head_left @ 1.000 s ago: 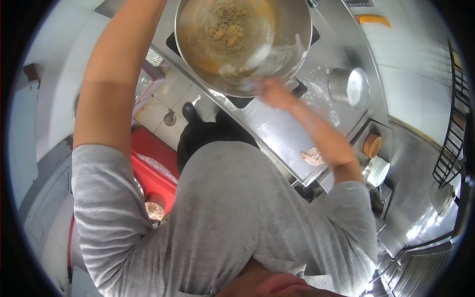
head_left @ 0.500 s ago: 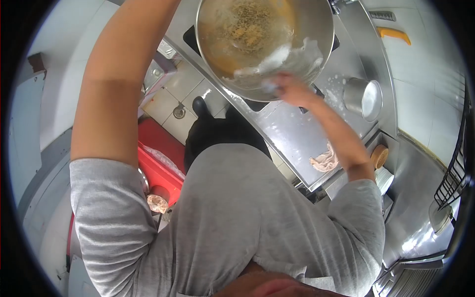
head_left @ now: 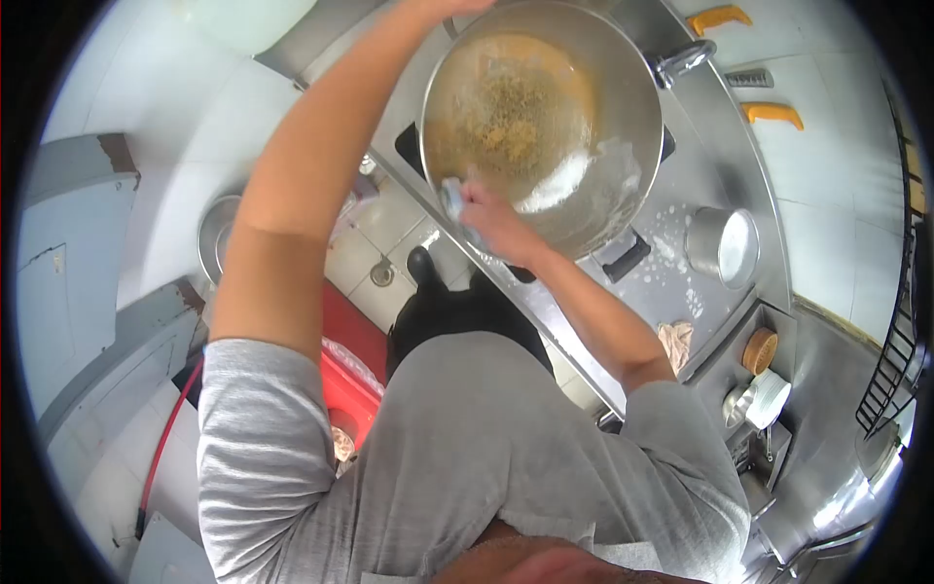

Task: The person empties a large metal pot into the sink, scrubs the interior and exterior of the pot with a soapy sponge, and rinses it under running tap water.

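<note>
A large, round metal pan (head_left: 623,127) stands on the stove. Brown residue (head_left: 511,122) coats its bottom, and whitish suds (head_left: 564,185) lie on its near side. Inside the near left rim, my right hand (head_left: 501,226) is closed on a pale bluish scrubbing pad (head_left: 452,200), pressed to the pan wall. My left hand (head_left: 455,5) reaches to the far rim, mostly cut off by the top edge of the view; its fingers are hidden. A metal loop handle (head_left: 686,60) sticks out from the pan's right side.
A steel pot (head_left: 722,246) stands right of the pan on the wet counter. A crumpled cloth (head_left: 675,345) lies near the front edge. Beyond it are a brown round object (head_left: 760,350) and white stacked dishes (head_left: 769,397). A red container (head_left: 352,394) is by my legs.
My right hand has moved the pad left along the pan's near wall. The view has shifted, so the pan and counter sit lower and farther right, and more of the pan shows.
</note>
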The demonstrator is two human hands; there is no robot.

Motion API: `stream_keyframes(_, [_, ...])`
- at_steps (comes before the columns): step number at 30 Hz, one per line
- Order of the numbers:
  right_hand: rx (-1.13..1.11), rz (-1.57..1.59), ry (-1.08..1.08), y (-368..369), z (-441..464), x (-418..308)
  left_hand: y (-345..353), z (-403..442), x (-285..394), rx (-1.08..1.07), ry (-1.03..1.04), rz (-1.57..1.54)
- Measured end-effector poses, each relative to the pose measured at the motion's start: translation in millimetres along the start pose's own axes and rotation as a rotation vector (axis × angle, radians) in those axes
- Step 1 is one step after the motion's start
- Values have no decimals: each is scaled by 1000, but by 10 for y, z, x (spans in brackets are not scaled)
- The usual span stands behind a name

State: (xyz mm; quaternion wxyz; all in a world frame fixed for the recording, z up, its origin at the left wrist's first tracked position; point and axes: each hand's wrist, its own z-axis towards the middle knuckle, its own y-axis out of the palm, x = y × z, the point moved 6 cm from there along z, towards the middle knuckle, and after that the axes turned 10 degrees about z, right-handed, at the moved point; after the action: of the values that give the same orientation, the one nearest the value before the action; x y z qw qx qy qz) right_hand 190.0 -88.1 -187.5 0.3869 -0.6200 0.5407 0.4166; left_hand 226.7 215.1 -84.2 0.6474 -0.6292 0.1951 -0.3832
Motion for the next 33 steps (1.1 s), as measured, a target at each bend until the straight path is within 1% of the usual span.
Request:
stream_keyframes(1, [-41,-47,85,-3,-4,38,-30,-55,27,17,-10,-3])
stream_keyframes(2, [92,101,16,21,178,-96,-58,-78,56,34,-14,-4])
stream_keyframes(4, [463,583,-150,-113,885,-386,-70,-111,84,9,-30,-1])
stream_keyframes(5, [678,778,-267,-591,1531,-359,-76,-94,65,1,-37,5])
stream_keyframes(6, [793,937,-289,-839,1746,-337,-59,-97,57,25,-33,14])
stream_keyframes(7, [912,1087,-328,-1078,1947,-323,-77,-99,71,-27,-54,2])
stream_keyframes(9, [938,1304,-225,-1335,1846,-545,-158,-139,131,-127,-98,-25])
stream_keyframes(10, [1030,653,-380,-1094,1654,-597,-215,-174,185,-168,-107,51])
stream_keyframes(13, [665,357,-227,-525,1350,-576,-211,-191,183,-105,-107,28])
stream_keyframes(14, [825,464,-333,-891,1399,-711,-208,-219,176,-109,-137,10])
stream_keyframes(16, [855,1050,-263,-1224,1526,-883,-241,-233,197,-115,-185,-26])
stream_keyframes(17, [857,1343,-230,-1314,1611,-915,-256,-210,171,-71,-182,-23])
stream_keyframes(18, [890,1025,-281,-1190,1822,-501,-216,-208,136,-37,-172,-30])
stream_keyframes(19, [746,698,-260,-916,1701,-287,-168,-231,121,-5,-169,-43])
stream_keyframes(21, [420,59,-191,-93,951,-3,-173,-239,132,-14,-152,-42])
stream_keyframes(22, [179,-89,3,-71,607,117,-147,-274,130,-20,-151,-45])
stream_keyframes(23, [-92,-267,152,-38,208,237,-124,-266,112,16,-117,-19])
stream_keyframes(25, [-340,-558,212,-556,-315,780,-57,-219,99,84,-46,37])
stream_keyframes(27, [-352,-1454,303,-1485,-376,1062,-230,-291,183,66,-71,82])
stream_keyframes(28, [-222,-1790,324,-1987,-198,897,-310,-318,222,54,-83,106])
stream_keyframes(29, [-66,-1762,128,-2379,77,590,-293,-300,249,51,-23,158])
stream_keyframes(30, [127,-1734,22,-2819,411,419,-243,-276,229,48,37,209])
stream_keyframes(31, [-31,-2098,-259,-2575,474,-219,-207,-268,216,45,96,261])
stream_keyframes(33, [112,-2075,-305,-2567,298,-114,-138,-276,212,72,152,266])
